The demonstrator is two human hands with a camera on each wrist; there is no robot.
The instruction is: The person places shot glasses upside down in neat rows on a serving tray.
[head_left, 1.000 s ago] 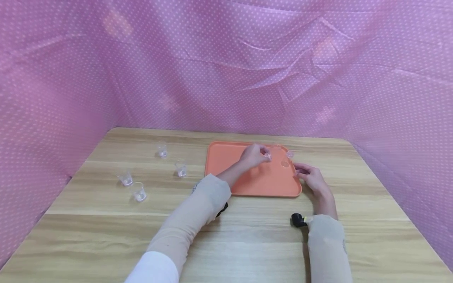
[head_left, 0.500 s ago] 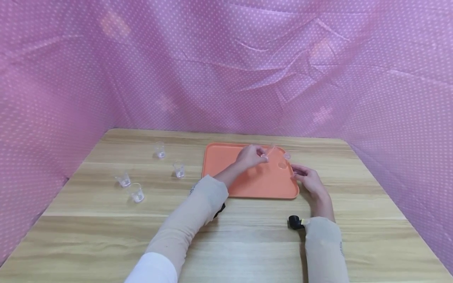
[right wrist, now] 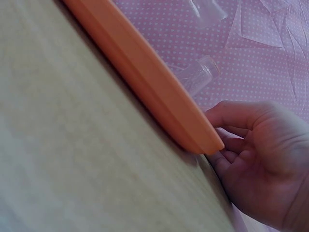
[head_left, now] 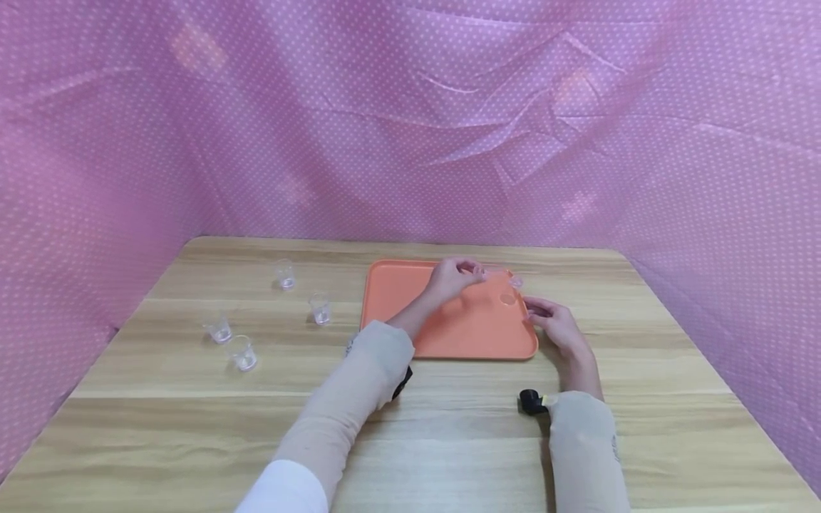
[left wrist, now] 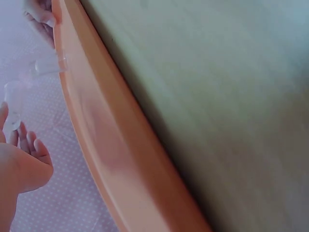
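Observation:
My left hand (head_left: pixel 452 279) is over the far right part of an orange tray (head_left: pixel 462 331). Its fingertips pinch a small clear cup (left wrist: pixel 13 104), held tilted above the tray. A second clear cup (head_left: pixel 516 283) stands on the tray near its right edge, seemingly rim down. In the right wrist view this standing cup (right wrist: pixel 198 75) shows behind the tray's raised edge (right wrist: pixel 159 92). My right hand (head_left: pixel 554 324) is at the tray's right side; in the right wrist view its thumb and curled fingers grip the rim at the corner.
Several clear cups stand on the wooden table (head_left: pixel 449 442) left of the tray, including a back cup (head_left: pixel 285 274), a cup near the tray (head_left: pixel 321 308) and a front cup (head_left: pixel 242 354). A pink dotted cloth (head_left: pixel 410 142) hangs around the table's back and sides.
The cup in my left hand has tipped over to the right, from near upright to nearly sideways. My right hand stays at the tray's edge. The whole head view has shifted slightly.

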